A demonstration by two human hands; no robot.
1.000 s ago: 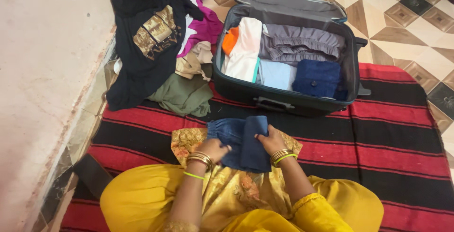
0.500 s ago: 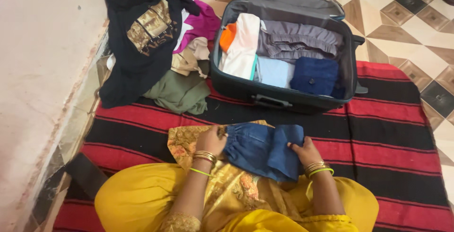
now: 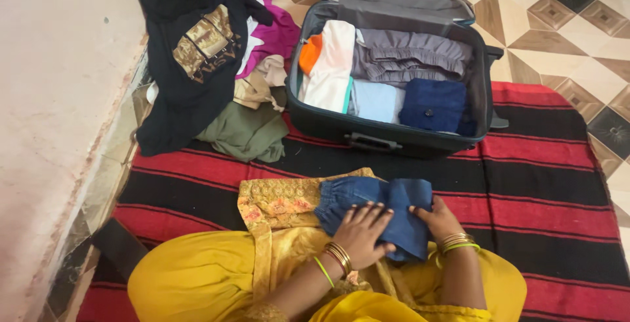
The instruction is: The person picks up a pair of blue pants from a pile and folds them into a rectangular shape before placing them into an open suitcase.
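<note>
- Fingers of the left hand (image 3: pixel 359 233) lie spread and flat on the blue garment (image 3: pixel 377 214), pressing it down; fingers of the right hand (image 3: pixel 438 220) curl round the garment's right edge, pinching the fold between thumb and fingertips.
- Blue garment: a denim piece with a gathered waistband, lying low in the middle of the frame on the person's lap, over a yellow embroidered cloth (image 3: pixel 282 201). It looks partly folded, the right side doubled over but the bundle not yet squared off.
- Both wrists carry bangles, and the person sits cross-legged in yellow clothes at the bottom of the frame.
- Under the lap lies a red and black striped rug (image 3: pixel 538 191), spread over a tiled floor (image 3: pixel 564 40).
- Suitcase (image 3: pixel 387 140) stands open just beyond the garment, in the upper middle of the frame. By my reading it is well filled already: a white and orange piece (image 3: pixel 328 66) on its left, grey folded clothes (image 3: pixel 410 53) at the back, a pale blue piece (image 3: pixel 375 99) and a dark blue one (image 3: pixel 433 104) in front.
- Left to do, as far as I can judge: a loose pile (image 3: pixel 216 66) in the upper left of the frame, beside the suitcase, remains unfolded, with a black top, a magenta piece, a beige one and an olive one. The blue garment itself is also not yet in the suitcase.
</note>
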